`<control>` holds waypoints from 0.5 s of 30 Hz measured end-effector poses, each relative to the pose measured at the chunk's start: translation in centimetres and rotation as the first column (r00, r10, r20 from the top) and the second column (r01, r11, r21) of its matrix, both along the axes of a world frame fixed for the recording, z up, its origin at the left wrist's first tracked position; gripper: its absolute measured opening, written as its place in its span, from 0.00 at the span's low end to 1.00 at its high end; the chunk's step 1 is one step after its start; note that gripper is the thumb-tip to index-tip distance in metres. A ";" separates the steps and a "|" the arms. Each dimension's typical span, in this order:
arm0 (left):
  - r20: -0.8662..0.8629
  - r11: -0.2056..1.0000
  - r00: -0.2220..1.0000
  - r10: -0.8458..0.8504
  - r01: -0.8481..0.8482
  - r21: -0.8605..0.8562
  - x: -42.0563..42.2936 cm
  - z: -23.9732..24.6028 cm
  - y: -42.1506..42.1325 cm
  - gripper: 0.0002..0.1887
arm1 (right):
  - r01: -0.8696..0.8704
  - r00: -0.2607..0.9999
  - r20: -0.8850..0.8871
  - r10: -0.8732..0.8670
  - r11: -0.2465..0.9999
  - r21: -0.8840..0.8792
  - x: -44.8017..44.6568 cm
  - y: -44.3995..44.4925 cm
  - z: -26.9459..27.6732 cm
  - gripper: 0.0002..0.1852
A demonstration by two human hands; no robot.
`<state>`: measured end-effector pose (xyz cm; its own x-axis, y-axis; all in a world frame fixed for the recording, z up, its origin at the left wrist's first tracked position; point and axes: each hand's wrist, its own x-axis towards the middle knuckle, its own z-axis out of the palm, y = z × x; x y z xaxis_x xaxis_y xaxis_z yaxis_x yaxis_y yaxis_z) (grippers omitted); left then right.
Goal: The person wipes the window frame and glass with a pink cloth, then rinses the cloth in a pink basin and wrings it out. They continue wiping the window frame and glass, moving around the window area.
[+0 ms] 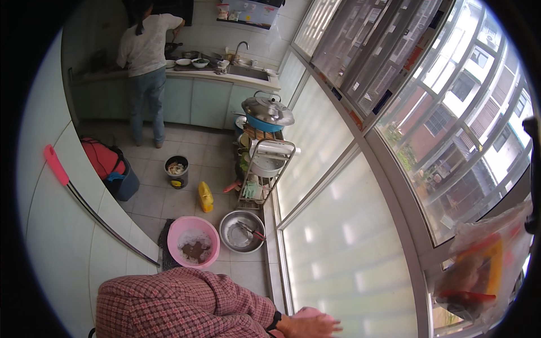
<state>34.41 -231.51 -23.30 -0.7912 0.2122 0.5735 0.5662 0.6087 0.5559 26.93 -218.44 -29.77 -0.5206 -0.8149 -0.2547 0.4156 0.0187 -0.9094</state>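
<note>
My left hand (pixel 310 326) reaches to the right at the bottom edge, from a plaid sleeve with a dark band at the wrist. Its back faces me and some fingers are apart. A pink item (pixel 307 312), perhaps a cloth, lies behind or under it; whether I grip it cannot be told. My right hand is out of view. Beyond the sleeve stand a pink plastic basin (pixel 172 243) of sudsy, murky water and, right beside it, a stainless steel basin (pixel 227 246) with a red-handled utensil inside. A frosted glass panel (pixel 338 253) rises to the right.
A person (pixel 146 55) stands at the stove. A sink (pixel 249 72) is set in the counter. A metal rack (pixel 279 169) holds a lidded blue pan. On the floor are a yellow bottle (pixel 206 197), a waste bin (pixel 181 179) and a larger bin (pixel 129 186). A pink-handled pole (pixel 57 164) leans left.
</note>
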 end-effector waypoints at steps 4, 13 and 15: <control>-0.053 0.962 0.979 -0.196 0.203 0.181 0.2 -1.1 1.5 0.43 | 0.006 1.000 -0.006 -0.006 1.000 -0.008 -0.7 0.8 -0.1 0.48; -0.109 0.978 0.972 -0.208 0.206 -0.030 1.1 0.1 0.4 0.42 | -0.025 1.000 -0.014 0.024 0.998 -0.055 -3.1 2.5 -0.9 0.51; -0.129 0.978 0.969 -0.209 0.204 -0.053 1.0 -0.5 0.5 0.42 | -0.046 0.999 -0.014 0.045 0.996 -0.072 -3.8 2.7 -1.5 0.52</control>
